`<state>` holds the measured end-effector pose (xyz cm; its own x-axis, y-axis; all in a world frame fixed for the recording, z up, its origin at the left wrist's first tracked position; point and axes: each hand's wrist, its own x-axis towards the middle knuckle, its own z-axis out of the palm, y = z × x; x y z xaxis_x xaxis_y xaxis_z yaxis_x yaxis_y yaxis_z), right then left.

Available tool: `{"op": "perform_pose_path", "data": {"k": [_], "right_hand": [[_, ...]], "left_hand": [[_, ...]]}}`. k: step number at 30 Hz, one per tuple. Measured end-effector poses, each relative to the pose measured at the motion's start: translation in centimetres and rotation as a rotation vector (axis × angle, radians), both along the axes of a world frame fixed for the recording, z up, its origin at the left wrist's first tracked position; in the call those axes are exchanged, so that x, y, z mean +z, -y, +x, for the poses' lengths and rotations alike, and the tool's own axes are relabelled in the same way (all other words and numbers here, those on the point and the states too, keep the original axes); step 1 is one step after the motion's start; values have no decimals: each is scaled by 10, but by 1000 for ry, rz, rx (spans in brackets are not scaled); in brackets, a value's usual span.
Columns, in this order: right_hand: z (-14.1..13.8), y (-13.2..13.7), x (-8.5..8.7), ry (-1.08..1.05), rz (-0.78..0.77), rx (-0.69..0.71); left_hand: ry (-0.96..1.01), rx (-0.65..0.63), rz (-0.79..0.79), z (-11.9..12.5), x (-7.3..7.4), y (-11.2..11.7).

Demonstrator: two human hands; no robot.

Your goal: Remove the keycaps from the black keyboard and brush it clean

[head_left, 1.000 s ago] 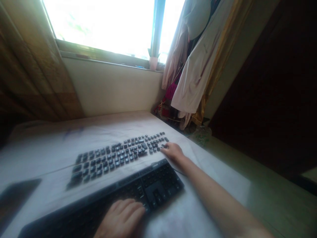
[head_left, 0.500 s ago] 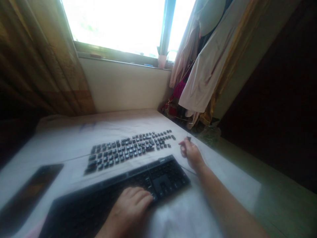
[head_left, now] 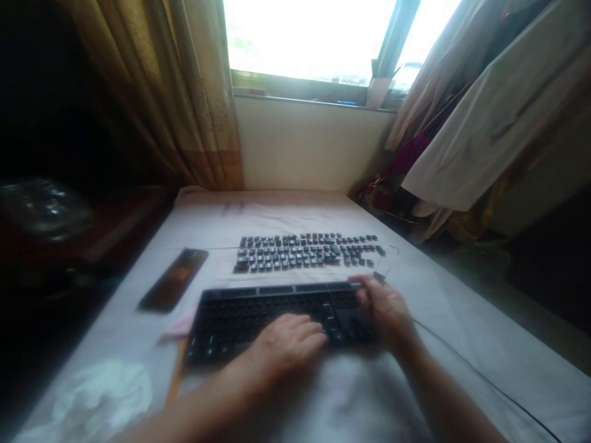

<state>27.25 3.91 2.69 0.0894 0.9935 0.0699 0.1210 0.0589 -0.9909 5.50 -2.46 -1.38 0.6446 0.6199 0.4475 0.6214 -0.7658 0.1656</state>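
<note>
2 hands in view, both mine. 1 wide black plastic keyboard (head_left: 272,300) on the white cloth-covered surface (head_left: 462,344), lying under my left hand (head_left: 293,338): palm down, fingers together, can't tell if it grips anything underneath. My right hand (head_left: 388,306) is at the keyboard's right end, fingers curled narrow on 1 small dark tool with thin wires (head_left: 379,277), detail blurred. Loose small black keycaps (head_left: 295,253): several rows just beyond the keyboard, too blurred for an exact count. 1 dark flat rectangular phone (head_left: 175,280) to the left, 1 thin dark cord (head_left: 489,379) to the right. Containers: 1 pale pink pot (head_left: 378,93) on the windowsill (head_left: 300,100), dark leaf-like shape sticking up from it
</note>
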Motion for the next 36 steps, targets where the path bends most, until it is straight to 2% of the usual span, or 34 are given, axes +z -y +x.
{"op": "perform_pose_path", "data": {"k": [3, 7, 10, 12, 17, 24, 31, 36], "right_hand": [[-4, 3, -4, -32, -24, -20], [-11, 10, -9, -34, -12, 1], [-21, 17, -11, -33, -49, 10], [-29, 22, -10, -65, -83, 24], [-47, 31, -6, -84, -174, 163], [-68, 38, 2, -81, -259, 187], [-77, 48, 1, -120, -313, 182], [-90, 58, 12, -92, -278, 206]], "left_hand": [[21, 84, -30, -36, 11, 6], [86, 335, -115, -102, 19, 0], [170, 484, -186, -139, 15, -7], [238, 544, -232, -149, 9, -10], [452, 623, -343, -140, -4, -9], [810, 701, -542, -128, -1, -2], [1065, 627, -650, -119, -3, 7], [1121, 571, -678, -121, -6, 6]]}}
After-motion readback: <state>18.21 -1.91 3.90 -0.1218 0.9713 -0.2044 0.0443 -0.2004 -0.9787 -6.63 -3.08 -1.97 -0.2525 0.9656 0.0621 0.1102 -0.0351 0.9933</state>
